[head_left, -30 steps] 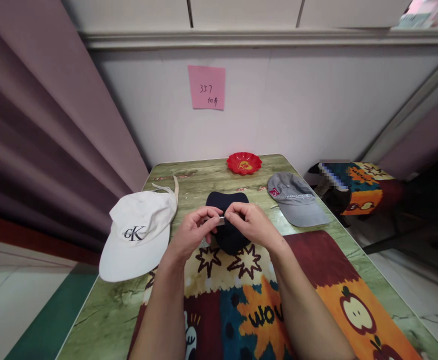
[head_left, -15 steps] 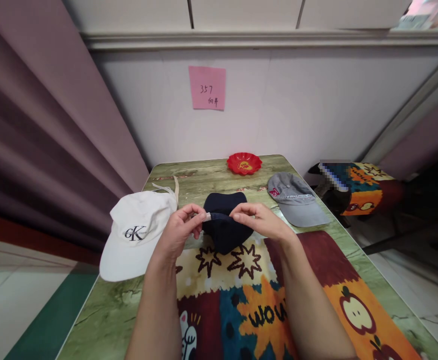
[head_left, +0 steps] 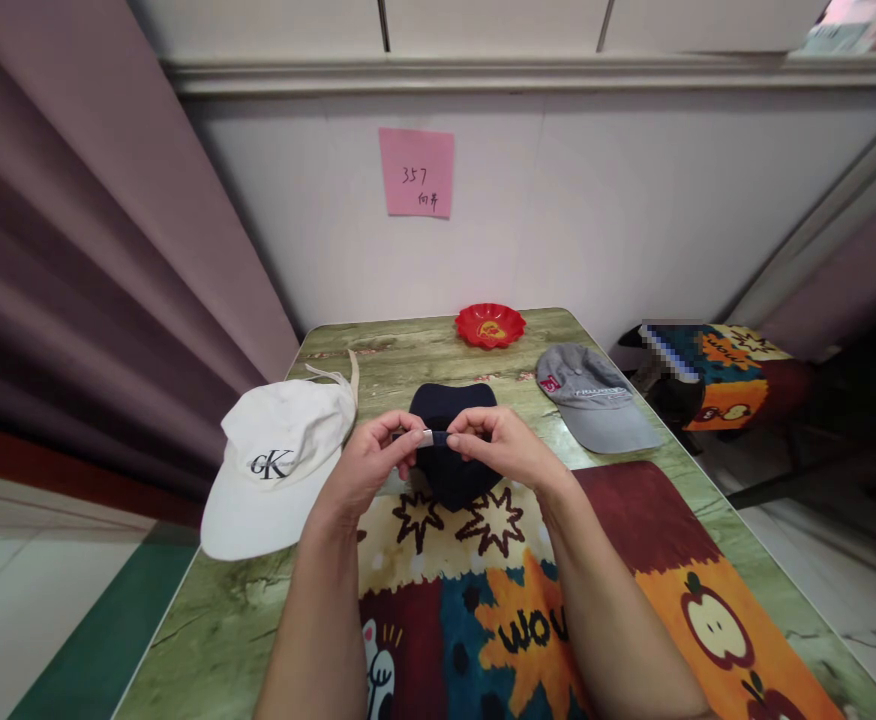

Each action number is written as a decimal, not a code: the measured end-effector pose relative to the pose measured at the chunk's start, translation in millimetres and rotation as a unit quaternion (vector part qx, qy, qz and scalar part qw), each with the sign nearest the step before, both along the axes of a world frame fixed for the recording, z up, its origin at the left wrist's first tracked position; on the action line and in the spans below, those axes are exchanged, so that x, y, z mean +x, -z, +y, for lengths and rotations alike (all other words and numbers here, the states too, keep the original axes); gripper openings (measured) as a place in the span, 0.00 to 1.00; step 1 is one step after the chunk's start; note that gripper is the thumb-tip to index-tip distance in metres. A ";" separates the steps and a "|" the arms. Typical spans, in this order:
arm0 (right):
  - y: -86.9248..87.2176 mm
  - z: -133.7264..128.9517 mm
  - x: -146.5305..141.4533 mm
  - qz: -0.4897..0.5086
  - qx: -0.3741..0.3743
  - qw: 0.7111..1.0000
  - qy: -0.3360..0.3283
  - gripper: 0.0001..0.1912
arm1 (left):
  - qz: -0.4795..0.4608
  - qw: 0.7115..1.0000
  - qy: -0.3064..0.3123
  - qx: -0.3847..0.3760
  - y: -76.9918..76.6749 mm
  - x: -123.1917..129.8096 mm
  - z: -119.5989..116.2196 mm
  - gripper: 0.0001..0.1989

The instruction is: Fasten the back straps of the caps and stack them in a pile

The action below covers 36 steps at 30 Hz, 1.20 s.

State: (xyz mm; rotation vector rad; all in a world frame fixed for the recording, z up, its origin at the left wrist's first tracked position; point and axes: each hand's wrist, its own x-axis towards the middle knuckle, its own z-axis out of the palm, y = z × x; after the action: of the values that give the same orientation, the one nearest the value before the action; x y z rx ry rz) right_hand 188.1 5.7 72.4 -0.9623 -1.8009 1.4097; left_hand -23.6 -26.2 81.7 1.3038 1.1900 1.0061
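A dark navy cap (head_left: 459, 480) lies in the middle of the table, its strap side facing me. My left hand (head_left: 378, 450) pinches one end of its strap (head_left: 440, 438), right at a small silver-coloured buckle (head_left: 427, 438). From the other side, my right hand (head_left: 504, 442) pinches the same strap close to the buckle, thumb and index finger pressed together. Only a short piece of strap shows between the two sets of fingertips. To the left of my left hand sits a white cap (head_left: 277, 470) with "CK" lettering and loose strap ends.
A grey cap (head_left: 592, 395) rests at the table's right side, and a red scalloped dish (head_left: 490, 326) stands at the back. A patterned mat (head_left: 655, 510) covers the front. Behind the table is a white wall (head_left: 603, 200); a curtain (head_left: 100, 200) hangs at left.
My right hand has moved left along the strap, nearer to my left hand. More of the silver-coloured buckle shows between the fingers. The navy cap stays in about the same place.
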 end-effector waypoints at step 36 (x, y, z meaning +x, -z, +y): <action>-6.5 3.9 17.4 -0.068 0.074 0.995 0.009 0.20 | 0.032 0.998 0.038 -0.033 4.4 -5.3 0.2 0.14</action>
State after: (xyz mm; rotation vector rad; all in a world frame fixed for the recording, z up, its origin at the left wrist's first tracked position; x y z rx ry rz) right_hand 205.5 9.6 78.8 -1.0142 -1.9602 1.2052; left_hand -28.9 -26.0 77.3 1.3281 1.2031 0.8694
